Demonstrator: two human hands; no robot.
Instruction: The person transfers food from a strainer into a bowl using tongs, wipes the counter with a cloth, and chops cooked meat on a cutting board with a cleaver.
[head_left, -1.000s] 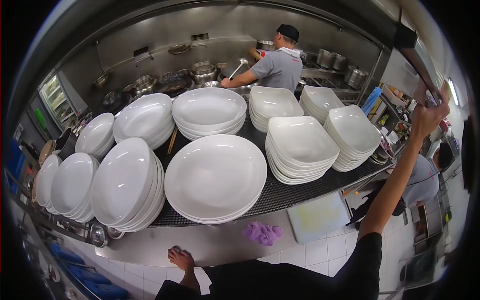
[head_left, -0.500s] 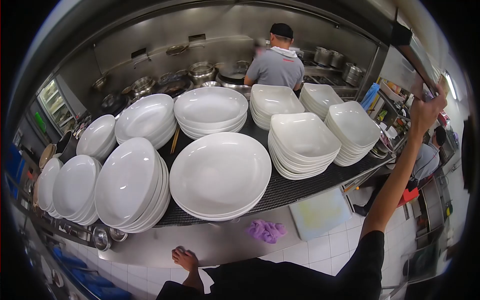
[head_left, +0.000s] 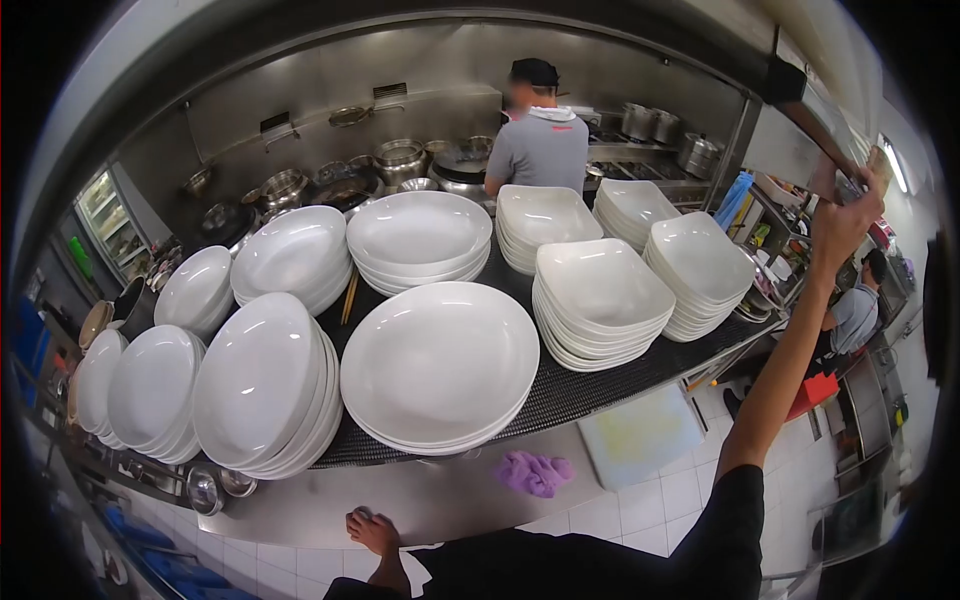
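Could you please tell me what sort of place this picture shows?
Most likely a restaurant kitchen: there are stacks of white plates on a dark shelf, metal pots at the back, and a person in a cap near the stove.

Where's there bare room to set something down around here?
The steel counter has bare patches: between your left hand and the purple cloth, and between that hand and the metal bowls. The black mat above is crowded with stacked plates, leaving narrow gaps.

Black-matted shelf [head_left: 555,402] carries stacks of white oval plates [head_left: 440,365], stacks of white squarish dishes [head_left: 605,285], chopsticks [head_left: 350,298]; steel counter [head_left: 450,502] below holds crumpled purple cloth [head_left: 536,473].
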